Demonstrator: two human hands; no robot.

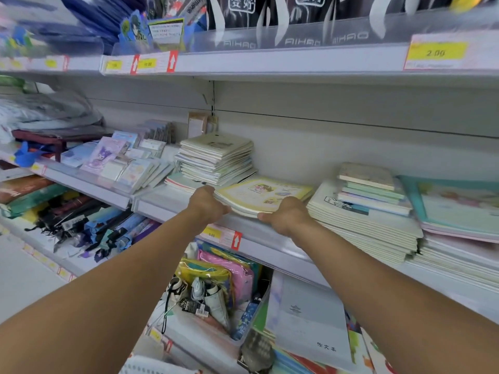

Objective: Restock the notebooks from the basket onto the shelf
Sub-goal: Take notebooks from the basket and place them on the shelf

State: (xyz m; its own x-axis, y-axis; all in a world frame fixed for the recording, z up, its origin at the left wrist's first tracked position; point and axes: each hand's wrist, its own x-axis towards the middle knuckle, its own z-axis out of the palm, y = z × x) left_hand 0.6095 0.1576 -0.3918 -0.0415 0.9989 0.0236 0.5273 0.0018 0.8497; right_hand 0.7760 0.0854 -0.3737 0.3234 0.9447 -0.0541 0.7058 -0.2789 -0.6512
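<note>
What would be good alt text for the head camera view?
Both hands, left hand and right hand, grip a small stack of yellow notebooks lying on a shop shelf, between a taller pile of notebooks and another pile on the right.

White shelf (270, 247) with notebook stacks (216, 157) and card packets (121, 163)
</note>
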